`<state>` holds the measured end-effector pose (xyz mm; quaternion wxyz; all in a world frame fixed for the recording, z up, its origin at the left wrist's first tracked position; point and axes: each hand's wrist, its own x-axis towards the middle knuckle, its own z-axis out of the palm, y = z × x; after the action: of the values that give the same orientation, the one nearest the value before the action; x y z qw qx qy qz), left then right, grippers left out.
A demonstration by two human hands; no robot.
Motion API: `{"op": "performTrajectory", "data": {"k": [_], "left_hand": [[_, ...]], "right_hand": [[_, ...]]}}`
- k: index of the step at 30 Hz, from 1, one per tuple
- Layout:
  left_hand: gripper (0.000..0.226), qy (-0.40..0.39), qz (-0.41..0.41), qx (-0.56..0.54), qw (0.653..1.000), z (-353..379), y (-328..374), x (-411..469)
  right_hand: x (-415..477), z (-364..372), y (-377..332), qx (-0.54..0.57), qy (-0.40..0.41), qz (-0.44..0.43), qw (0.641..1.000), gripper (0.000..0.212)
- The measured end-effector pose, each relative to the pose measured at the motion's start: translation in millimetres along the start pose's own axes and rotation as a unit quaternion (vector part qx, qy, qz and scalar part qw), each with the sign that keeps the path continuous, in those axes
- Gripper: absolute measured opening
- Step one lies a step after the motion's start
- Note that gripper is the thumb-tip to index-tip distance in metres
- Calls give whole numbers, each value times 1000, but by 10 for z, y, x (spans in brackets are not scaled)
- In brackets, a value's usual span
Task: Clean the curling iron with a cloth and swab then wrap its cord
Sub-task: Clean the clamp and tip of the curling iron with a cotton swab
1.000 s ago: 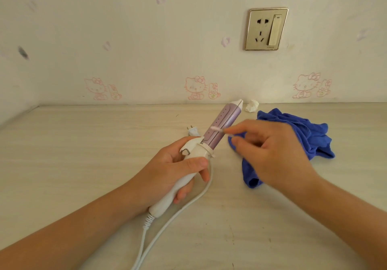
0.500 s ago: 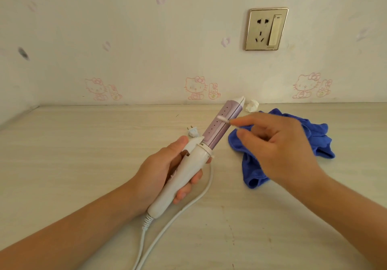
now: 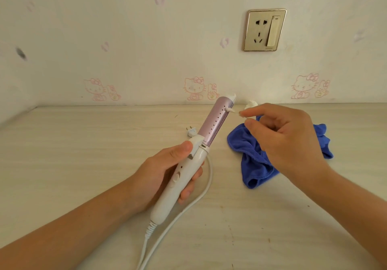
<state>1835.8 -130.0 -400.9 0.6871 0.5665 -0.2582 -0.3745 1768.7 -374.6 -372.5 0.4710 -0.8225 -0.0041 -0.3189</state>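
My left hand grips the white handle of the curling iron, which tilts up and to the right over the table. Its lilac barrel has a row of small holes and a white tip near the wall. My right hand pinches a cotton swab between thumb and forefinger; the swab's far end touches the barrel close to the tip. The white cord runs from the handle's base down off the bottom edge, and its plug lies on the table behind the barrel. A crumpled blue cloth lies under my right hand.
A pale wood-grain table meets a papered wall at the back. A wall socket with a switch sits high on the right. A small white wad lies at the wall's foot behind my right fingers.
The swab has slid up the barrel from near the handle to near the tip. My left hand has turned the iron, so the switch side of the handle now faces up.
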Motion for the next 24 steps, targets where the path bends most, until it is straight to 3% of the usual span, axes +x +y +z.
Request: {"op": "performTrajectory", "data": {"k": [9,16,24], "left_hand": [[56,35,26,58,997,64,-16,-9],[33,53,45,63,996,90,-36,-2],[40,52,53,64,995,90,-49,-8]], "right_hand": [[26,-42,-49,31,24,-16,999,28],[14,-79,-87,44,45,-27,998,19],[-14,-70,-82,87,57,-4,995,20]]}}
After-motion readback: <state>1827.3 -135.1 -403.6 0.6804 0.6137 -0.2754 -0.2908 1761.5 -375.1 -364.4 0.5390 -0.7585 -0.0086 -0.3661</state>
